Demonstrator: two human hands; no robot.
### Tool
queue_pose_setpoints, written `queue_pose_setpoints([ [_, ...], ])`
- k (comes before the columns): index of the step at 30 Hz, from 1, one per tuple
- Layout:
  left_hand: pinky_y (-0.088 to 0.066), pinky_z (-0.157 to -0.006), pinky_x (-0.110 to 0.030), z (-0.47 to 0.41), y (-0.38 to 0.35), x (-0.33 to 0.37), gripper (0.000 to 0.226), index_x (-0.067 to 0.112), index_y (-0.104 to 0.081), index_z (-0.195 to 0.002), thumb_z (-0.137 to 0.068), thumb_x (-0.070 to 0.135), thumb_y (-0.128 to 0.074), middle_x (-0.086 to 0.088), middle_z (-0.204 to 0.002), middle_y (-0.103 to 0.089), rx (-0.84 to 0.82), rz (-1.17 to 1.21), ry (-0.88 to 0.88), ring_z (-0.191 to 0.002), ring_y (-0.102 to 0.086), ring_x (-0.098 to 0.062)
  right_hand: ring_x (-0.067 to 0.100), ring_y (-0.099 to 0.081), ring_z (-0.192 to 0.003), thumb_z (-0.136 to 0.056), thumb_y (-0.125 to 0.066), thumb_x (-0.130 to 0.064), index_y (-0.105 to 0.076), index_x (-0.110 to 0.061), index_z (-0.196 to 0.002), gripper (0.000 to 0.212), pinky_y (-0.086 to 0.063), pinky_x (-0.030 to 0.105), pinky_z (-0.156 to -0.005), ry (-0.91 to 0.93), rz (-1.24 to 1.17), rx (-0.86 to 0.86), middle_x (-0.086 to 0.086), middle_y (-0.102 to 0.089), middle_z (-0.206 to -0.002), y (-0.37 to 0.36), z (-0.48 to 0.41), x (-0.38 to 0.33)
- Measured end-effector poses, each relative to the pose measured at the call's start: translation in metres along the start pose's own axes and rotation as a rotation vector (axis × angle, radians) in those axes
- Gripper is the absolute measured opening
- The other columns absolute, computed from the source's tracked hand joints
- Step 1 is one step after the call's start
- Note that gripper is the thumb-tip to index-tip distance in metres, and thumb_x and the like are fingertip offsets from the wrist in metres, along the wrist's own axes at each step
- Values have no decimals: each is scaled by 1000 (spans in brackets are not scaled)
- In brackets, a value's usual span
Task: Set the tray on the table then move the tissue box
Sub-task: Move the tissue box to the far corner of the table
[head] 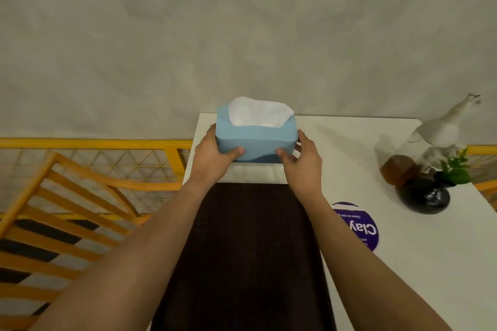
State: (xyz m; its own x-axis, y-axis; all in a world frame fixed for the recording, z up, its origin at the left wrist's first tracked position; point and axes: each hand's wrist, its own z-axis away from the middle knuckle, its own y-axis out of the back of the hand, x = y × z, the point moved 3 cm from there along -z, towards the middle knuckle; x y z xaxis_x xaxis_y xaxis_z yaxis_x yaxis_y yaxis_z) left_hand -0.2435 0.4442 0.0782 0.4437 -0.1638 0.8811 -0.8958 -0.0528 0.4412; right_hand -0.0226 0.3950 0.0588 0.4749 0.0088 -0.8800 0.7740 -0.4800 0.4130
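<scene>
Two bare forearms reach forward from the bottom of the view, over a long dark brown tray (pixel 250 250) that lies on the white table (pixel 403 263) with its far end toward the wall. Just past that far end, the blue tissue box (pixel 255 140) is held between both hands, with a white tissue (pixel 258 113) puffing out of its top opening. The left hand (pixel 212 158) wraps the left end of the box, thumb pressed flat on the near face and fingers closed around the side. The right hand (pixel 302 158) clasps the right end the same way, thumb on the near face, the fingers curled behind the box and mostly hidden. Whether the box rests on the table or is lifted just clear of it cannot be told; a pale block shows directly beneath it, at the tray's far edge. To the right of the box, near the tray's right side, a round purple lid (pixel 357 226) printed with the word "Clay" lies flat on the table. Farther right of the box stand a dark round vase (pixel 425 196) with a green sprig (pixel 457 166), a brown block (pixel 398 169) and a white figurine (pixel 443 126). To the left of the box, beyond the table edge, is a yellow railing (pixel 94 144) and a slatted orange chair (pixel 67 209).
</scene>
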Motion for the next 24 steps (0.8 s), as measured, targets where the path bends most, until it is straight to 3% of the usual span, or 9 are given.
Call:
queue_pose_setpoints([
  [4, -47, -71, -9, -23, 23, -25, 72, 22, -51, -139, -77, 29, -86, 7, -118, -64, 3, 25, -12, -105, -62, -16, 20, -57, -125, -94, -72, -31, -45, -21, -148, 62, -49, 35, -103, 3, 8, 1, 2, -57, -141, -37, -6, -10],
  [7, -52, -80, -22, -40, 32, -40, 72, 19, -50, -140, -79, 28, -85, 0, -124, -65, -5, 22, -18, -108, -61, -19, 21, -56, -128, -95, -71, -32, -43, -20, -151, 63, -49, 40, -107, -17, 19, -16, 1, -56, -144, -61, -16, -12],
  [11, -45, -73, -11, -63, 36, -56, 72, 19, -48, -142, -80, 30, -84, 5, -122, -60, -13, 18, -29, -106, -57, -14, 21, -56, -129, -96, -69, -36, -42, -21, -152, 64, -46, 35, -104, -36, 57, -31, 1, -55, -145, -84, -34, -8],
  [17, -50, -84, -26, -95, 30, -75, 74, 16, -48, -142, -80, 32, -84, -3, -130, -62, -5, 13, -34, -108, -56, -15, 22, -57, -127, -95, -69, -38, -43, -19, -151, 64, -45, 32, -99, -14, 88, -53, 2, -57, -144, -106, -67, 3],
  [24, -48, -81, -17, -116, 23, -100, 77, 18, -46, -144, -80, 33, -85, 6, -125, -60, -15, 49, -3, -109, -56, -14, 21, -58, -126, -95, -69, -38, -44, -19, -150, 64, -44, 27, -96, 2, 91, -84, 2, -58, -143, -128, -86, 21],
])
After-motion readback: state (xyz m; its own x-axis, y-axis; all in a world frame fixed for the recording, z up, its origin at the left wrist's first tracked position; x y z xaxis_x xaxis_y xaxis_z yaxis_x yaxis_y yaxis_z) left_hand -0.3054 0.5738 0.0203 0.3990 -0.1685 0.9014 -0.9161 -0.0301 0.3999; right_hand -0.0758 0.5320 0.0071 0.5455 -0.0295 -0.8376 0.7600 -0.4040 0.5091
